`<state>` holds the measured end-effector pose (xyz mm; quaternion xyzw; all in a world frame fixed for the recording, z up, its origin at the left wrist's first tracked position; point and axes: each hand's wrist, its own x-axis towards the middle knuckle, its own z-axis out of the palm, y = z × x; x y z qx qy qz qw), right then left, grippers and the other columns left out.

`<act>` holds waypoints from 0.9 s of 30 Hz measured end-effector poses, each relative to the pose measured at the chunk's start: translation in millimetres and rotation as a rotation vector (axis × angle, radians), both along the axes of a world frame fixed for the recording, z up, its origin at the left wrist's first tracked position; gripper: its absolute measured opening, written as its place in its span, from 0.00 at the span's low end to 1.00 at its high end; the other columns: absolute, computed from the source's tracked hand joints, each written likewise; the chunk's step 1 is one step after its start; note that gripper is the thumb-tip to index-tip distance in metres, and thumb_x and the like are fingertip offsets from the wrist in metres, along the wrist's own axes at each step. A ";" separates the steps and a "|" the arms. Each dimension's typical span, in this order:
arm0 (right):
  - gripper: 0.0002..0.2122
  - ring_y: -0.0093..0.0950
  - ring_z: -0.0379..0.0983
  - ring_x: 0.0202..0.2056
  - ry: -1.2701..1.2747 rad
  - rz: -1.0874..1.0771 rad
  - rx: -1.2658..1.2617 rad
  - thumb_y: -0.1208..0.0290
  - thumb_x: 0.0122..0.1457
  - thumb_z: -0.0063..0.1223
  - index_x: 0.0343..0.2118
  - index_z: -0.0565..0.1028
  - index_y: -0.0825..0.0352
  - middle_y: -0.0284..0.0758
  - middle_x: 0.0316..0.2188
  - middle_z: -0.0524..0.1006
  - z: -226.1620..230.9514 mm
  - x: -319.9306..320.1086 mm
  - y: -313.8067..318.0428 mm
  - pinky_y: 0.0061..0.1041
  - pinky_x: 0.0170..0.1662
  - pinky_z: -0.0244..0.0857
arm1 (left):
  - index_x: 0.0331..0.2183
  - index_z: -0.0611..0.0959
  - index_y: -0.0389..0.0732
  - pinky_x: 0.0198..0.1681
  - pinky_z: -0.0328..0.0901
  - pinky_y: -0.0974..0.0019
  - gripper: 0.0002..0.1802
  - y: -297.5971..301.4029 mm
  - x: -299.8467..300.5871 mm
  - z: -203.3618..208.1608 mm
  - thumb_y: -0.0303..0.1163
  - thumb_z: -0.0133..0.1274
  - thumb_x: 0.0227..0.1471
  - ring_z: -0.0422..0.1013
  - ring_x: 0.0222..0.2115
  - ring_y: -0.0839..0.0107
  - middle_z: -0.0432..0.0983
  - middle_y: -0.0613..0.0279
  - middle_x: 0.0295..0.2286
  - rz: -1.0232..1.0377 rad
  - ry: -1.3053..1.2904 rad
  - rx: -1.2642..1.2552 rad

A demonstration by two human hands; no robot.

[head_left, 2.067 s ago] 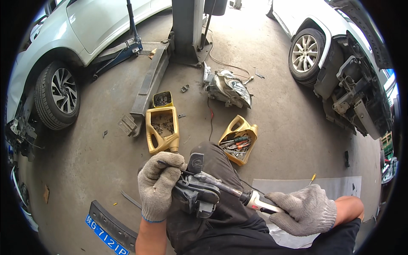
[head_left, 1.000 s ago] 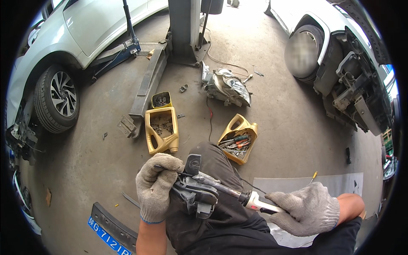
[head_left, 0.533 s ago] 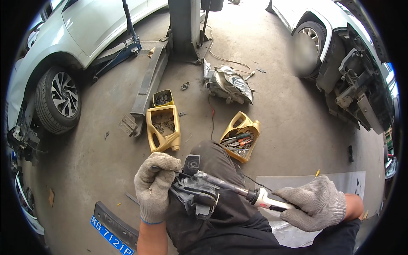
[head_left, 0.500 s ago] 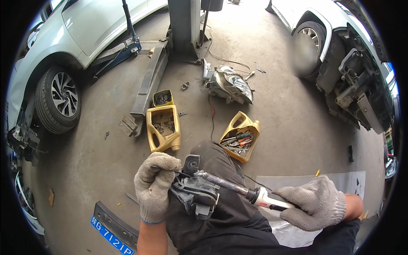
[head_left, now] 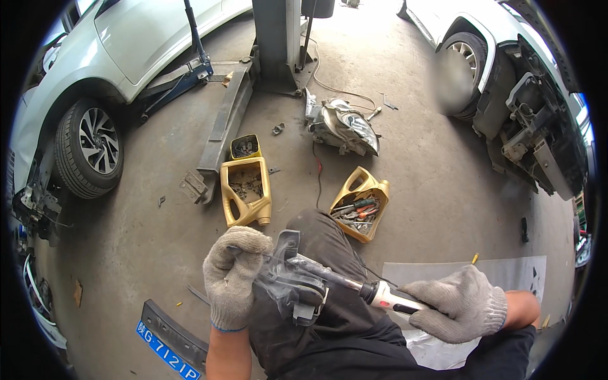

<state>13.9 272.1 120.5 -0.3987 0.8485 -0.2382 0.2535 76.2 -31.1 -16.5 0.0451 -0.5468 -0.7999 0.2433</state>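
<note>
My right hand (head_left: 459, 304), in a grey knit glove, is wrapped round the pale handle of a soldering iron (head_left: 345, 280). The iron's metal shaft points left onto a dark grey and black plastic car part (head_left: 308, 294) resting on my thigh. Smoke rises at the contact and blurs the iron's tip. On the part's left side, my gloved left hand (head_left: 234, 269) is closed with the fingers curled. It pinches a thin black rod (head_left: 233, 251), whose far end is lost in the smoke.
A cut yellow jug of hand tools (head_left: 378, 223) stands ahead; another yellow jug (head_left: 266, 190) holds small hardware. A headlight (head_left: 345, 126) lies beyond them. White cars flank me, near a lift post (head_left: 277, 44). A licence plate (head_left: 166, 351) on black trim lies lower left.
Smoke has thickened over the plastic part, veiling the rod. The iron and my right hand have shifted slightly left. My left hand stays nearly in place.
</note>
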 end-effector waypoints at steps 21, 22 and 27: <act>0.14 0.31 0.80 0.22 -0.347 -0.066 0.110 0.67 0.64 0.50 0.50 0.78 0.66 0.34 0.22 0.81 20.4 -22.0 -7.5 0.29 0.27 0.73 | 0.37 0.83 0.34 0.46 0.68 0.70 0.05 -0.1 -0.4 2.5 0.18 0.54 0.58 0.73 0.38 0.74 0.78 0.61 0.36 -0.048 0.038 0.027; 0.14 0.34 0.79 0.22 -0.360 -0.076 0.089 0.66 0.65 0.50 0.50 0.77 0.65 0.35 0.21 0.80 21.8 -22.5 -9.6 0.32 0.27 0.72 | 0.37 0.83 0.33 0.46 0.68 0.70 0.05 0.2 0.3 2.9 0.19 0.54 0.58 0.73 0.37 0.74 0.78 0.61 0.35 -0.040 0.024 0.032; 0.14 0.41 0.78 0.23 -0.251 0.004 0.190 0.64 0.66 0.49 0.50 0.76 0.64 0.42 0.21 0.78 36.3 -32.8 -15.2 0.38 0.29 0.72 | 0.37 0.83 0.33 0.45 0.68 0.70 0.05 0.8 0.5 4.0 0.19 0.55 0.57 0.73 0.37 0.74 0.78 0.62 0.34 -0.024 0.035 0.024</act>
